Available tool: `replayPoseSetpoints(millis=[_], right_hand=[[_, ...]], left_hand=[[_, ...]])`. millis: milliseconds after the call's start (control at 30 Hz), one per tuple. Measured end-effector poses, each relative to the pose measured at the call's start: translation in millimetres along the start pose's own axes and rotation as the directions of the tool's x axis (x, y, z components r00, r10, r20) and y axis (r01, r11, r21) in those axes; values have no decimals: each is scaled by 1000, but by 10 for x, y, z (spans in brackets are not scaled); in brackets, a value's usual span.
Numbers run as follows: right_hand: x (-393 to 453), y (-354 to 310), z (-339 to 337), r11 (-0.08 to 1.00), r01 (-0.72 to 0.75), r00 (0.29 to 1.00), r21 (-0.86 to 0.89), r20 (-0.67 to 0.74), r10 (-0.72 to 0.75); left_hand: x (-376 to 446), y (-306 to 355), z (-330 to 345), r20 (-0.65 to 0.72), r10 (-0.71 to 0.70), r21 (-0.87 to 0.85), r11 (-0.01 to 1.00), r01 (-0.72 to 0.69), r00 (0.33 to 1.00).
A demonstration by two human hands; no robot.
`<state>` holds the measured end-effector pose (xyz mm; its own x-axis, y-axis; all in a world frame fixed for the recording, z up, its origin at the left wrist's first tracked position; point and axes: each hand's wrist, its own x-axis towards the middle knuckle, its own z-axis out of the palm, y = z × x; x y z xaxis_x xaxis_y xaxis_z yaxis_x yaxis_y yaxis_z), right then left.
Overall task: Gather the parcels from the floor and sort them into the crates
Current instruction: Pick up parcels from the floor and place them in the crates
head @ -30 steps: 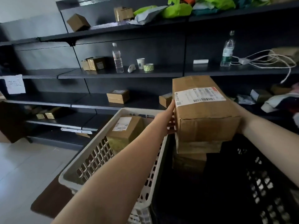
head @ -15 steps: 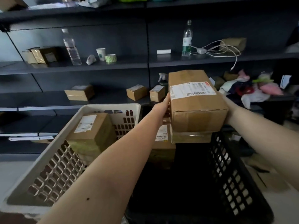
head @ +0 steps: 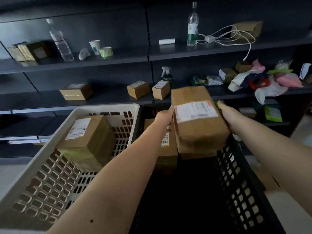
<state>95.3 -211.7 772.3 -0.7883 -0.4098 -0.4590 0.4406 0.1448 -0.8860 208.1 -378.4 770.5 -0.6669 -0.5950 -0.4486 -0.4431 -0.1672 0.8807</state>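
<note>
Pressed flat between the left hand (head: 164, 116) and right hand (head: 225, 112), a labelled parcel (head: 197, 119) hovers over the black crate (head: 236, 191) onto boxes already inside, while the white crate (head: 42, 179) holds one, so I'd judge sorting well underway.

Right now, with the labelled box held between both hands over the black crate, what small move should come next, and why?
Probably lower the labelled cardboard box straight down and let go. The left hand and right hand press its two sides, and it sits over the black crate, on or just above another box stacked there. Whether it already rests on that box is unclear.
</note>
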Motion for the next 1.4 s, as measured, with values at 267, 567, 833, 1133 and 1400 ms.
replayPoseSetpoints(millis=[267, 567, 833, 1133, 1400], right_hand=[[108, 241, 77, 791, 103, 992, -603, 7, -124], [108, 692, 154, 614, 171, 966, -770, 8, -259], [103, 891, 203, 656, 222, 972, -721, 108, -210], [-473, 545, -306, 237, 340, 874, -910, 212, -437], [-1631, 659, -633, -85, 233, 857, -969, 246, -453]], left_hand=[[-105, -309, 24, -21, 207, 262, 945, -195, 978], [-332, -646, 340, 134, 229, 531, 805, -265, 964], [-504, -802, 603, 96, 323, 812, 521, -262, 941], [-855, -499, 475, 168, 418, 871, 362, -333, 893], [-1524, -550, 774, 474, 498, 853, -55, -519, 727]])
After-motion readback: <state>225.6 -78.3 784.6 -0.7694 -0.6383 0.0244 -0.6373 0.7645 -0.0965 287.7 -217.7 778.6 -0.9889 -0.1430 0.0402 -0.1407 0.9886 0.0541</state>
